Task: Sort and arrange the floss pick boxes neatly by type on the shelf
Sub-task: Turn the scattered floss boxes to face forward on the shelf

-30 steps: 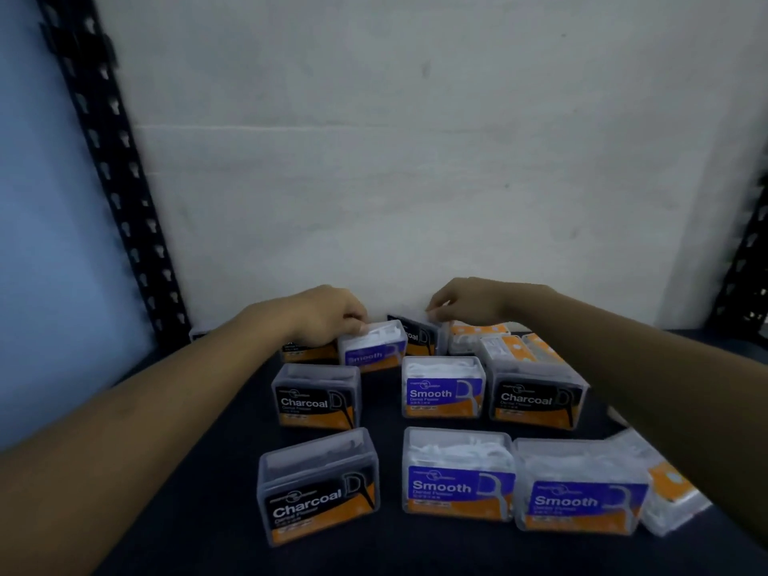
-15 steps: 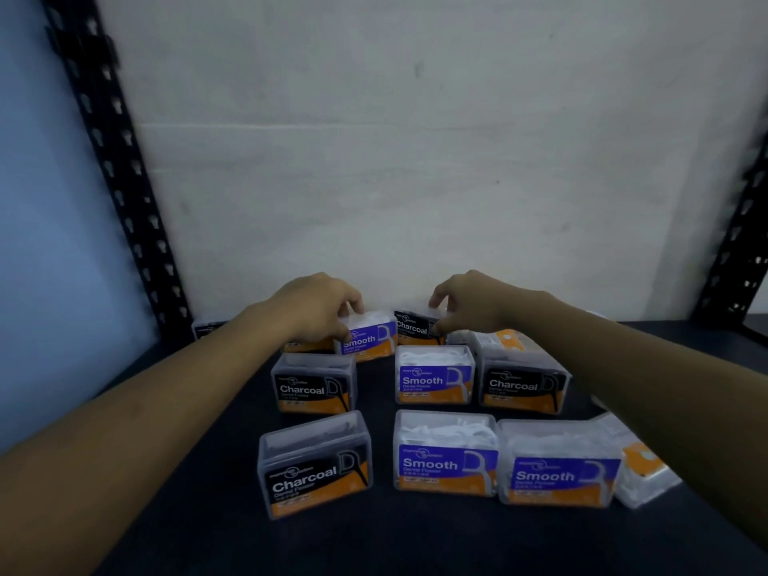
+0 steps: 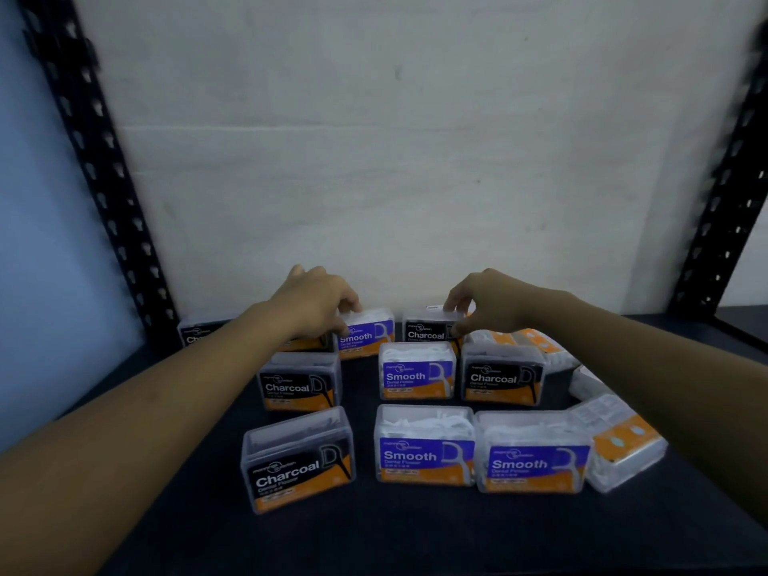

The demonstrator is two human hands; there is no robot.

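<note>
Both hands are at the back row, around 12 o'clock on the dark shelf [image 3: 415,530]. Left hand [image 3: 318,303] has its fingers pinched on a purple Smooth box [image 3: 368,332] full of white picks; right hand [image 3: 490,303] is clamped on a black Charcoal box [image 3: 428,328]. Nearer rows are mixed – clear boxes, dark picks in a front Charcoal box [image 3: 299,461] at 7 o'clock, white ones in a front Smooth box [image 3: 424,446] beside it.

White wall [image 3: 415,160] (dim), perhaps plaster
</note>
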